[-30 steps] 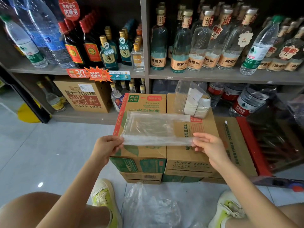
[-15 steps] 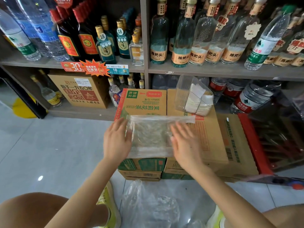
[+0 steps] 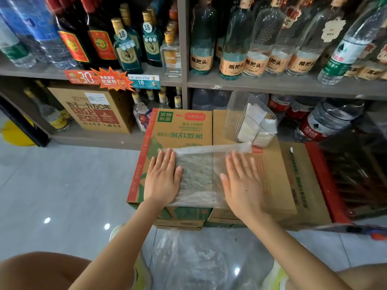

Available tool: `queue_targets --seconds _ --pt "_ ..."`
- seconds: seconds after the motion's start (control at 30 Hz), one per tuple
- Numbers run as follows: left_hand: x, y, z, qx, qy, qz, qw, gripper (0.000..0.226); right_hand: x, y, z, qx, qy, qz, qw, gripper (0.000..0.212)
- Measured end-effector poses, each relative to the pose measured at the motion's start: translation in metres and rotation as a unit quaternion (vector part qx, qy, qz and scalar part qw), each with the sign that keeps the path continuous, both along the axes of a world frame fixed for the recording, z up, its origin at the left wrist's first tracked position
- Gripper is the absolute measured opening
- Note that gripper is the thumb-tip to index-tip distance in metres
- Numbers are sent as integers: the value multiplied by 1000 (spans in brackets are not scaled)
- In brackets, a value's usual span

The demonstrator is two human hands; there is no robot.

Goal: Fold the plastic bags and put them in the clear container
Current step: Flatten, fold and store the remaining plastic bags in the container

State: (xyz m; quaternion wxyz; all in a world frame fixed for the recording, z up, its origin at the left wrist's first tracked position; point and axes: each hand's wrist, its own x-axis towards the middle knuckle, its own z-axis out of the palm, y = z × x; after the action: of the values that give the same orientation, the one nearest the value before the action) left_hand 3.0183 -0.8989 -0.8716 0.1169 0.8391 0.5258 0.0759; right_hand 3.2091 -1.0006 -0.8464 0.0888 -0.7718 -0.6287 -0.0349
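Two forearms are seen bare, uncovered right down to the frame's lower edge. L hand point(image 3: 162, 183) and R hand point(image 3: 243, 185) are bare too. A small dark spot is seen on the back of the R hand. L knee point(image 3: 41, 271) & R knee point(image 3: 368, 277) are shown bare at the bottom corners. Yellow-green sneakers are worn: L shoe point(image 3: 142, 277) is partly hidden by the L forearm, w/ a paler toe; R shoe point(image 3: 276, 275) is edged w/ whitish trim. Other clothing can't be made out.
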Motion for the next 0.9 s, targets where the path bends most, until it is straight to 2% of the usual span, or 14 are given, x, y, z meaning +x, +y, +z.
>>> queue_targets --seconds 0.1,0.17,0.23,0.33,0.43,0.57,0.73,0.9 --pt "0 0 0 5 -9 2 1000 81 -34 40 9 -35 -9 107 994 63" --pt "0 0 -1 11 -7 0 1000 80 -41 60 6 -65 -22 138 988 68" --pt "-1 0 -2 10 -11 0 1000 79 -33 70 7 -51 4 101 994 62" --pt "-2 1 -3 4 -27 1 1000 79 -4 76 15 54 54 14 997 41" --pt "-6 2 -2 0 -35 -12 999 81 22 78 18 5 109 41 993 33" --pt "-11 4 0 -2 10 -30 1000 89 40 65 11 5 173 58 983 17" --pt "-9 3 -2 2 40 -21 999 92 73 50 2 7 191 38 981 23" --pt "-8 4 -3 6 29 -7 1000 94 87 43 6 -29 105 -3 994 33"
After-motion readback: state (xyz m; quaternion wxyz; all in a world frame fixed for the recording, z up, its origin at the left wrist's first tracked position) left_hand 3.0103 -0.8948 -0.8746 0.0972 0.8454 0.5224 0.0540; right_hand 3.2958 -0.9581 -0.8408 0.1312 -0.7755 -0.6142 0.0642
